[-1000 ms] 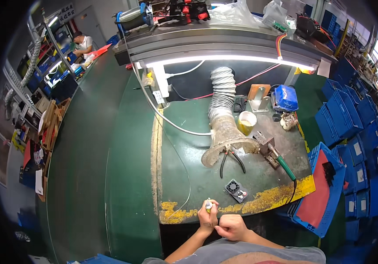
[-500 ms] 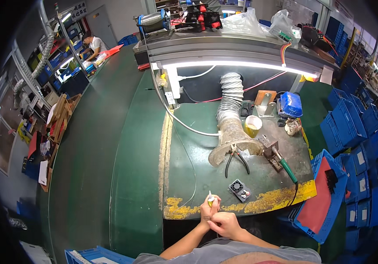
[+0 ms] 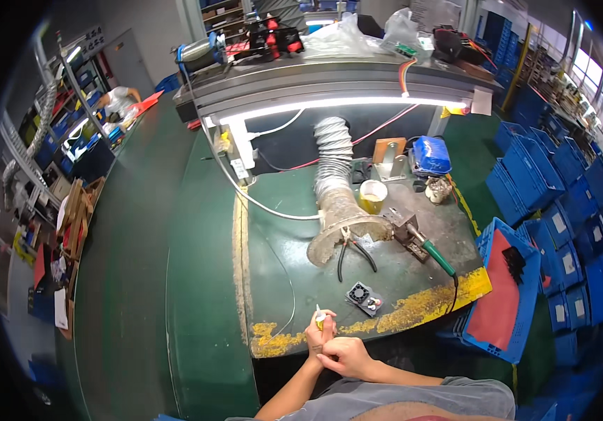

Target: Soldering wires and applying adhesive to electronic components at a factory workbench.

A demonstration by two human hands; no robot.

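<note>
The left hand [image 3: 318,335] holds a small bottle [image 3: 320,321], nozzle pointing away from the body, at the worn yellow front edge [image 3: 431,307]. The right hand [image 3: 347,356] lies curled against the left wrist; whether it grips anything I cannot tell. Just inside the edge, right of the bottle, sits a black fan unit [image 3: 362,295], with green benchtop [image 3: 312,284] showing between it and the pliers [image 3: 367,258]. Farther right lies a soldering iron [image 3: 439,258]

The fan [image 3: 360,292] lies on the surface [image 3: 280,200], in front of the pliers [image 3: 347,241] and right of the bottle [image 3: 320,321]. The iron [image 3: 439,257] is right of the pliers.
</note>
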